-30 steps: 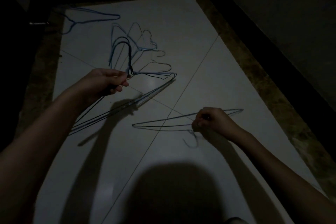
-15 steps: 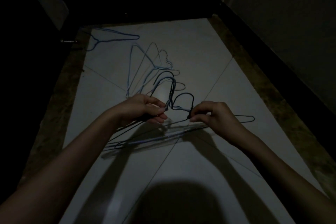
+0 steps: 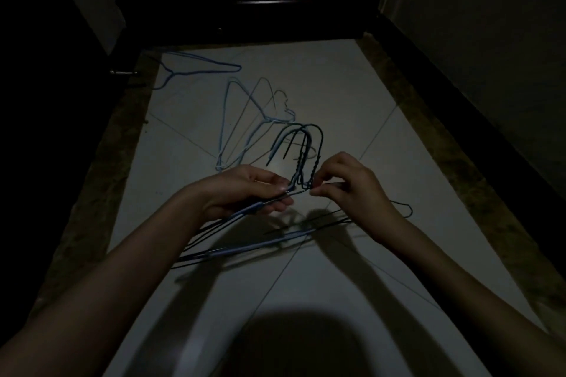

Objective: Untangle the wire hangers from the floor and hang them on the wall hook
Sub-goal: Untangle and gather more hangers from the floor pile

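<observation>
1. The left hand [image 3: 254,193] is closed around a bundle of wire hangers [image 3: 301,156] just below their necks, thumb on top and fingers curled beneath.
2. The right hand [image 3: 346,184] pinches the twisted neck of the nearest dark hanger in that bundle between thumb and forefinger; its other fingers are loosely bent.
3. The bundle is held above the white tiled floor [image 3: 321,86], near the middle of the view. Its hooks point up and away from the person, arching over to the left.
4. Three hook arches can be counted in the bundle; the light is too dim to rule out a fourth.
5. The bodies of the held hangers trail down and left from the left hand, long axes running from lower left to upper right, with one blue bar [image 3: 260,246] among darker wires. A dark wire end [image 3: 404,208] pokes out past the right wrist.
6. A loose cluster of pale blue hangers [image 3: 245,119] lies flat on the floor beyond the hands, long axes running roughly away from the person. Two triangular outlines are clear; any more cannot be separated.
7. One single blue hanger [image 3: 202,67] lies apart at the far left edge of the tiles, long axis running left to right.
</observation>
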The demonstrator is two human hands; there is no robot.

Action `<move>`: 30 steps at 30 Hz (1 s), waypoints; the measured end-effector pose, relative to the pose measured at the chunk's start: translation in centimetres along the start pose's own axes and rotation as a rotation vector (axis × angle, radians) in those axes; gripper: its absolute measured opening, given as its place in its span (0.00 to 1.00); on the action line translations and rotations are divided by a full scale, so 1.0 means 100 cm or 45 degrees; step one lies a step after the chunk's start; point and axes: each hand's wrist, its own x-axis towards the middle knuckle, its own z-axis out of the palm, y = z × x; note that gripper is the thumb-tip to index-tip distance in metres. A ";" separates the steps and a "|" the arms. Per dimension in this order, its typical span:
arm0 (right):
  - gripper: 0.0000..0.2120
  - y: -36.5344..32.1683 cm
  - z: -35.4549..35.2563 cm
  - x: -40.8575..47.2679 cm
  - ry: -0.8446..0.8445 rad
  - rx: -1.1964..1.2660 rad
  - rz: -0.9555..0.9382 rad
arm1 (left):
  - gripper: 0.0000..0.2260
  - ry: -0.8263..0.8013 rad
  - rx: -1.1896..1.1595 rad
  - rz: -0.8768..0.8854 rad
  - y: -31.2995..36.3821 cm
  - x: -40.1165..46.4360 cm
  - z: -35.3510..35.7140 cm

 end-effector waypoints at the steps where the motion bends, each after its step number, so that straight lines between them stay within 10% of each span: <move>1: 0.07 0.000 0.002 0.001 0.008 0.016 0.010 | 0.05 0.003 0.000 -0.007 0.001 0.000 0.000; 17: 0.02 0.000 0.035 0.031 -0.214 -0.085 0.056 | 0.06 0.025 -0.102 -0.024 -0.010 -0.005 -0.030; 30: 0.18 0.060 0.045 0.100 -0.069 -0.140 0.324 | 0.06 0.359 -0.310 -0.032 -0.003 -0.005 -0.106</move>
